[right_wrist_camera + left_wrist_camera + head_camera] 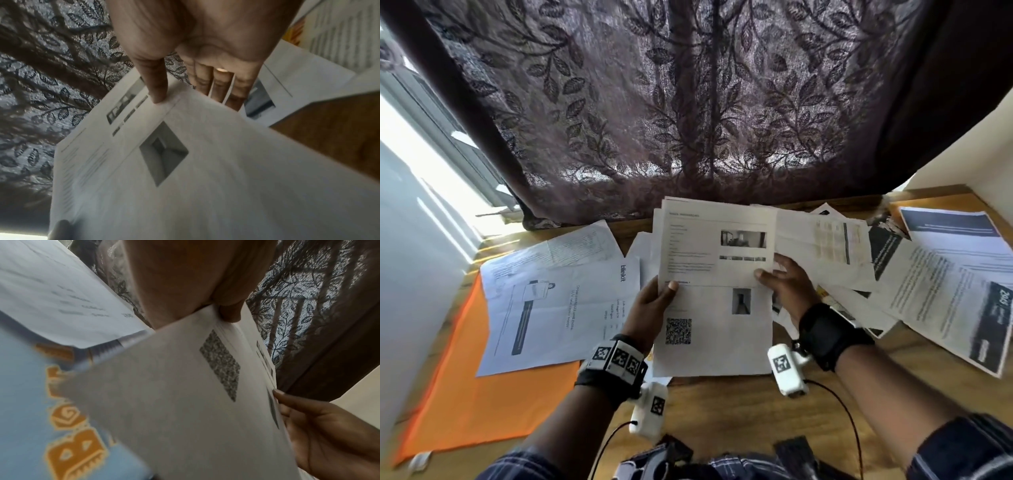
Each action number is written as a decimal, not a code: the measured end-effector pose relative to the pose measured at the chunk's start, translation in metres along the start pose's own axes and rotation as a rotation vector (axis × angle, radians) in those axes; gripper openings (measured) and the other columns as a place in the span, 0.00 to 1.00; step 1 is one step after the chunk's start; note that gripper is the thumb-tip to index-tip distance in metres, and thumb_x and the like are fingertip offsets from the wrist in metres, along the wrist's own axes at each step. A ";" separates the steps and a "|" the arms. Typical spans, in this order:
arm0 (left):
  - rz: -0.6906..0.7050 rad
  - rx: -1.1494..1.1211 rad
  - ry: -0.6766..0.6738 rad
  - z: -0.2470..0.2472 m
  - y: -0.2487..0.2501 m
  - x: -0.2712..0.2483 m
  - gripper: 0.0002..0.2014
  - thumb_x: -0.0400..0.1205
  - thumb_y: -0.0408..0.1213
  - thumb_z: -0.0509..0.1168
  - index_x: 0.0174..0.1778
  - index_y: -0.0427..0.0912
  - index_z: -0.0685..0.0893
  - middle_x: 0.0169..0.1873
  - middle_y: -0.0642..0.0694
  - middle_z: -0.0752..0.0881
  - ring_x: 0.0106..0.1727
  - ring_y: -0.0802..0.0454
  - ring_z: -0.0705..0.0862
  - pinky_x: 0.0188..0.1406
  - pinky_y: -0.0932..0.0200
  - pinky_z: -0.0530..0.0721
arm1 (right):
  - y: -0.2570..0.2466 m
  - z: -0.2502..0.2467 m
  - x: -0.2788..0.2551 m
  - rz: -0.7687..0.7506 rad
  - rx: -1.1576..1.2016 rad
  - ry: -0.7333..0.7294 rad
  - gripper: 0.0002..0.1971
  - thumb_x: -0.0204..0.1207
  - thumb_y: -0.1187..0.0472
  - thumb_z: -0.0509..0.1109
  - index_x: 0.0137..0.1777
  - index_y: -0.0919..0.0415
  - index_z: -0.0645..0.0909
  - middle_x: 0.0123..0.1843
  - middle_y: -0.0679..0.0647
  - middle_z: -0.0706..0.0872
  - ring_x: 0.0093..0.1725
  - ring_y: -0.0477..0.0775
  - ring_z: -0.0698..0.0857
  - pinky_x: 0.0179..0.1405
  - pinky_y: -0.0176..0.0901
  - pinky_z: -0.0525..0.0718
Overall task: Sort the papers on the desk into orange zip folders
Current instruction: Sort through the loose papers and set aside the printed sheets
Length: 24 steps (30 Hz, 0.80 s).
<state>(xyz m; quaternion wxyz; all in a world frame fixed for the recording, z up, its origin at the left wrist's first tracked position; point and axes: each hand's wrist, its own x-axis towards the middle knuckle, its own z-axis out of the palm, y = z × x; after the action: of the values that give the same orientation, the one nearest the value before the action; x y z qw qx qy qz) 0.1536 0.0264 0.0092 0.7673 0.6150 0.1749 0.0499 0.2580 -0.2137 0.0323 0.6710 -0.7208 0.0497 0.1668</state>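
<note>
A stack of white printed papers (714, 291) with a QR code and small photos is lifted above the middle of the desk. My left hand (655, 299) pinches its left edge, thumb on top. My right hand (782, 279) pinches the right edge, thumb on top and fingers underneath. An orange zip folder (465, 394) lies flat at the left, partly covered by loose sheets (558, 308). In the left wrist view my left hand (227, 312) pinches the QR-code sheet (185, 410). In the right wrist view the thumb of my right hand (159, 91) presses on the stack (195, 186).
Several more printed sheets (945, 281) are spread over the right half of the wooden desk (722, 411). A leaf-patterned curtain (688, 102) hangs behind the desk. A white wall (962, 154) stands at the right. A blue sheet with orange figures (30, 410) lies under the stack.
</note>
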 end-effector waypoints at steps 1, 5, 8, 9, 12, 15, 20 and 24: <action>0.017 -0.009 -0.004 0.002 0.003 -0.001 0.10 0.88 0.34 0.60 0.62 0.40 0.84 0.51 0.41 0.92 0.50 0.44 0.90 0.45 0.48 0.90 | -0.001 0.002 -0.007 -0.030 0.016 -0.013 0.18 0.78 0.66 0.74 0.67 0.57 0.80 0.61 0.58 0.89 0.53 0.47 0.89 0.55 0.45 0.87; 0.110 0.006 -0.007 0.004 0.016 -0.004 0.09 0.87 0.31 0.61 0.60 0.37 0.84 0.52 0.41 0.91 0.50 0.45 0.90 0.48 0.48 0.90 | -0.020 0.007 -0.023 -0.220 -0.006 0.031 0.11 0.78 0.70 0.72 0.57 0.58 0.88 0.52 0.53 0.93 0.53 0.52 0.92 0.59 0.55 0.88; 0.186 0.000 -0.015 0.003 0.026 -0.004 0.10 0.86 0.26 0.61 0.58 0.39 0.85 0.48 0.48 0.93 0.49 0.52 0.91 0.44 0.57 0.89 | -0.036 0.011 -0.028 -0.281 0.052 -0.003 0.12 0.80 0.69 0.71 0.60 0.59 0.87 0.54 0.54 0.93 0.56 0.55 0.91 0.58 0.54 0.88; 0.206 -0.015 -0.017 0.002 0.029 -0.005 0.10 0.86 0.25 0.61 0.58 0.39 0.85 0.47 0.49 0.93 0.49 0.53 0.91 0.44 0.59 0.89 | -0.040 0.013 -0.031 -0.299 0.062 -0.016 0.12 0.80 0.69 0.70 0.60 0.58 0.87 0.54 0.54 0.93 0.56 0.56 0.91 0.58 0.54 0.88; 0.261 -0.028 -0.024 -0.001 0.031 -0.007 0.12 0.84 0.21 0.62 0.58 0.37 0.85 0.49 0.50 0.93 0.51 0.54 0.91 0.47 0.61 0.88 | -0.040 0.018 -0.034 -0.326 0.107 -0.032 0.12 0.80 0.70 0.71 0.60 0.57 0.86 0.55 0.55 0.93 0.56 0.58 0.91 0.56 0.54 0.88; 0.273 -0.013 -0.051 -0.003 0.024 -0.010 0.13 0.84 0.20 0.62 0.60 0.36 0.83 0.51 0.51 0.93 0.54 0.53 0.90 0.48 0.60 0.88 | -0.026 0.025 -0.036 -0.261 0.110 -0.033 0.14 0.79 0.70 0.71 0.60 0.54 0.85 0.53 0.48 0.93 0.55 0.51 0.91 0.56 0.52 0.89; 0.257 0.035 -0.079 -0.004 0.019 -0.006 0.13 0.86 0.21 0.59 0.62 0.36 0.82 0.48 0.55 0.93 0.51 0.58 0.90 0.48 0.63 0.87 | -0.007 0.030 -0.035 -0.222 0.072 0.024 0.14 0.79 0.70 0.71 0.54 0.47 0.87 0.50 0.45 0.93 0.55 0.54 0.90 0.60 0.60 0.87; 0.263 0.046 -0.104 -0.012 0.019 0.000 0.13 0.87 0.22 0.58 0.65 0.31 0.79 0.47 0.54 0.92 0.50 0.60 0.90 0.46 0.64 0.87 | -0.003 0.037 -0.035 -0.223 0.077 0.055 0.13 0.80 0.68 0.70 0.53 0.46 0.87 0.49 0.43 0.93 0.54 0.54 0.90 0.55 0.54 0.87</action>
<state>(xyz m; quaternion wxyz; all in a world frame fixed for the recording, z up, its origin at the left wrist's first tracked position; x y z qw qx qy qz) 0.1524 0.0421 0.0258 0.7477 0.6519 0.0539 0.1144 0.2193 -0.1819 0.0447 0.7111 -0.6997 -0.0061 0.0694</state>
